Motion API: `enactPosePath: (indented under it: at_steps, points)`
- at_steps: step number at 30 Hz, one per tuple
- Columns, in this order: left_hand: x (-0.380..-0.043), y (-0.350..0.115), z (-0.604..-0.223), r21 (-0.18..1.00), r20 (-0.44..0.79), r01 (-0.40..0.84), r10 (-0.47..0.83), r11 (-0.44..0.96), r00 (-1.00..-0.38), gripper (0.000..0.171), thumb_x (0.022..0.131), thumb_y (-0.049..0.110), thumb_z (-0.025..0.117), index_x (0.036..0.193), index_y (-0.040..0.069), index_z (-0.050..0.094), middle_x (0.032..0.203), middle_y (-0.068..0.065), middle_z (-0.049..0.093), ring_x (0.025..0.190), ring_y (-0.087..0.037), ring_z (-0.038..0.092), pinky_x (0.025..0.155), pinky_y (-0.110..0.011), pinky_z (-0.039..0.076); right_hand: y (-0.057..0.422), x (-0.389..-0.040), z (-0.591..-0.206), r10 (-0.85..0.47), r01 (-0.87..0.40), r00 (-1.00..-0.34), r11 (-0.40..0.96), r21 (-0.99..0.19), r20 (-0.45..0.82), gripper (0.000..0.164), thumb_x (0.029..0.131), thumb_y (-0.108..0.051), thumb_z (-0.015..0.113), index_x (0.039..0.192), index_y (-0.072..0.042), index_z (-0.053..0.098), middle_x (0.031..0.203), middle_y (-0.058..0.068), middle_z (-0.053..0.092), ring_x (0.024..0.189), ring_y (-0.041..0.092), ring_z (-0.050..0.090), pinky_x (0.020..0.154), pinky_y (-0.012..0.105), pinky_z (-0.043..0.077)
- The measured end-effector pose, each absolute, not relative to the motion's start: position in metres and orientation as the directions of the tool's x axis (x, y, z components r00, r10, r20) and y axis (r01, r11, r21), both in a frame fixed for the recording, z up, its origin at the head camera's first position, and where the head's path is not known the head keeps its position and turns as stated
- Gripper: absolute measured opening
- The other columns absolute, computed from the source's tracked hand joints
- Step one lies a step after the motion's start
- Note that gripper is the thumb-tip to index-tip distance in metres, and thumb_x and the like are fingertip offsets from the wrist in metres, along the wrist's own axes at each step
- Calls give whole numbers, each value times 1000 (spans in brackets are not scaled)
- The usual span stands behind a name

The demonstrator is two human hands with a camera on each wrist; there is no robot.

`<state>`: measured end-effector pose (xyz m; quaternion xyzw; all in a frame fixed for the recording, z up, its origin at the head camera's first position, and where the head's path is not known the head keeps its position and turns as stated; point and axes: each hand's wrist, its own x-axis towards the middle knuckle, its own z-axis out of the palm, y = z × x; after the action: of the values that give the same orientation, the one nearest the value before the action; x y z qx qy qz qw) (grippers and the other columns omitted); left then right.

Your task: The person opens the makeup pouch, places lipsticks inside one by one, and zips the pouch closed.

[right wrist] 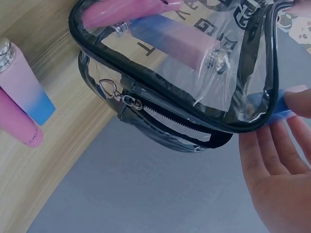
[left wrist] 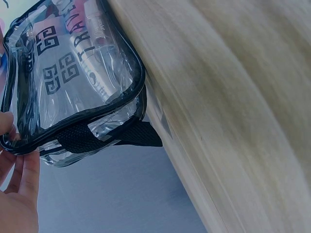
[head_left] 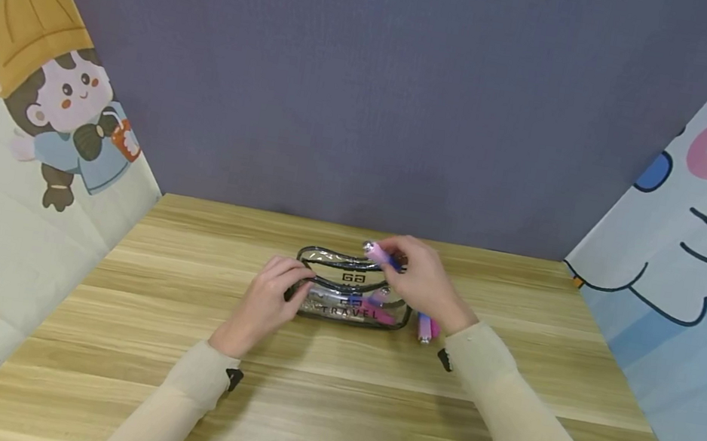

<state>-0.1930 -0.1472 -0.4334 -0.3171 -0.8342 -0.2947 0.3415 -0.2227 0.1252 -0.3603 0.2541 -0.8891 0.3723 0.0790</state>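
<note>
In the head view, the rim of the pouch (head_left: 312,315) is pinched at its near-left end between the thumb and fingers of the left hand (head_left: 270,296). The pouch lies between the two hands, its mouth parted. A bottle (head_left: 378,254) is pinched by the right hand (head_left: 421,272) above the right part of that mouth, its silver end pointed toward the left hand. Below the right wrist, a spare bottle (head_left: 424,327) and a pink tube (head_left: 435,329) are laid on the table (head_left: 298,410).

In the left wrist view, the corner of the pouch is seen nipped between thumb and fingers. Beyond them a black strap (left wrist: 141,135) hangs from the end wall. The clear film is creased, so it is judged soft, light and likely to sag; the dark piping is probably the firmest place to be held.

In the right wrist view, the blue part of the bottle is gripped between thumb and fingers, partly behind the film. It seems stiff, light and perhaps slippery, so a hold about its middle is best taken. Away from the right hand, the zip (right wrist: 175,127) is seen gaping; its teeth could be snagged on. Whether the film is touched by the bottle cannot be told.
</note>
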Motion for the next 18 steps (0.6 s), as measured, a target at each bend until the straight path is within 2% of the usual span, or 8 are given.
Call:
enactPosePath:
  at_steps: [8, 18]
  points:
    - [-192, -147, -432, 292, 741, 721, 328, 629, -586, 19, 85, -1, 79, 103, -2, 74, 102, -10, 70, 97, -25, 63, 86, -35, 57, 122, -221, -361, -413, -525, -849, 585, -618, 331, 35, 88, 3, 70, 123, -3, 68, 115, 9, 68, 102, 25, 64, 92, 42, 57]
    - [-192, -146, -432, 276, 755, 731, 330, 625, -567, 20, 83, -1, 80, 102, -2, 74, 101, -11, 71, 96, -26, 63, 85, -36, 57, 119, -219, -362, -428, -540, -840, 600, -591, 333, 36, 88, 3, 71, 124, -4, 69, 113, 8, 68, 96, 22, 63, 85, 38, 58]
